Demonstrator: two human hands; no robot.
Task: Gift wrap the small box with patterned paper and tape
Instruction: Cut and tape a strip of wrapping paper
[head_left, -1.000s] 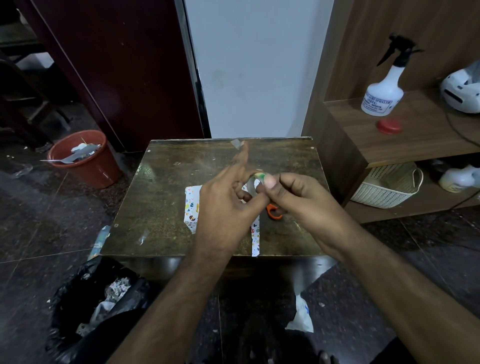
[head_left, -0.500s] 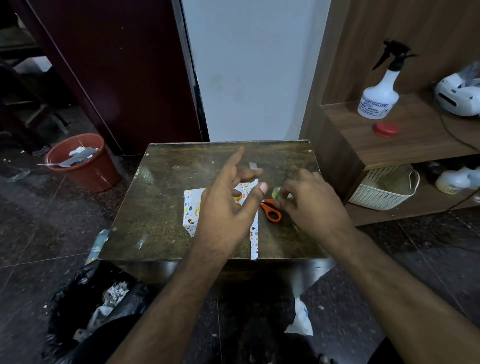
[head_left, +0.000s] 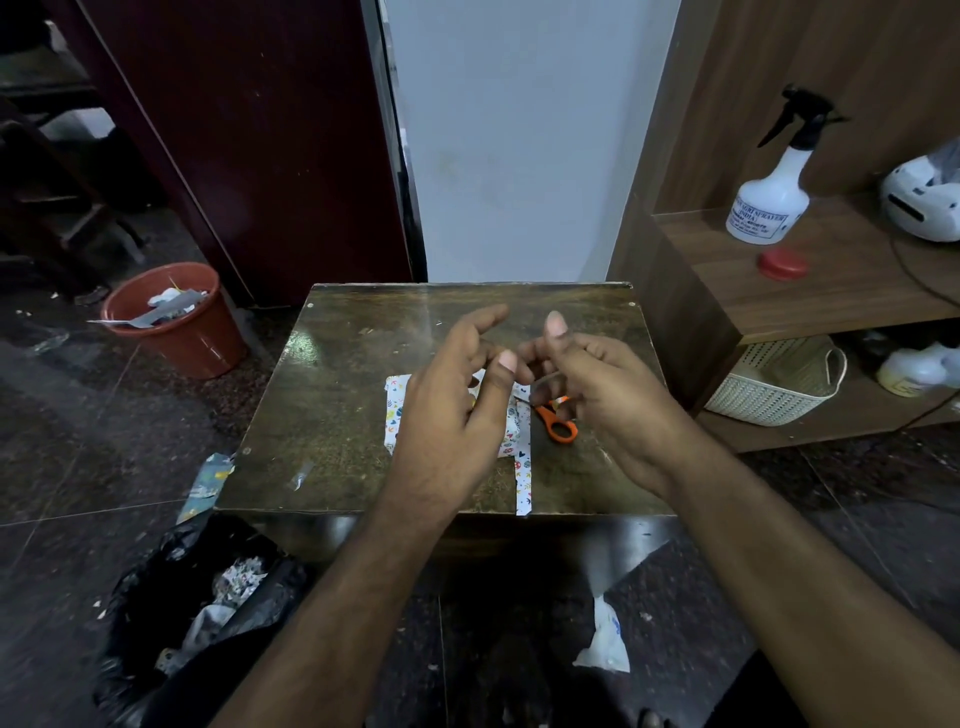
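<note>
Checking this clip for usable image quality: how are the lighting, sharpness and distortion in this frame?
Head view: dim overall, floor and the black bag nearly lost in shadow; a soft sheen on the table top near its left edge. Wide-angle bending curves the door and shelf edges. Left hand and right hand look slightly soft; the orange scissors and patterned paper stay readable.

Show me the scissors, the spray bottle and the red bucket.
scissors (head_left: 557, 427), head view, on the orange handle loop.
spray bottle (head_left: 768, 208), head view, on its white body.
red bucket (head_left: 193, 339), head view, on its outer wall.
</note>
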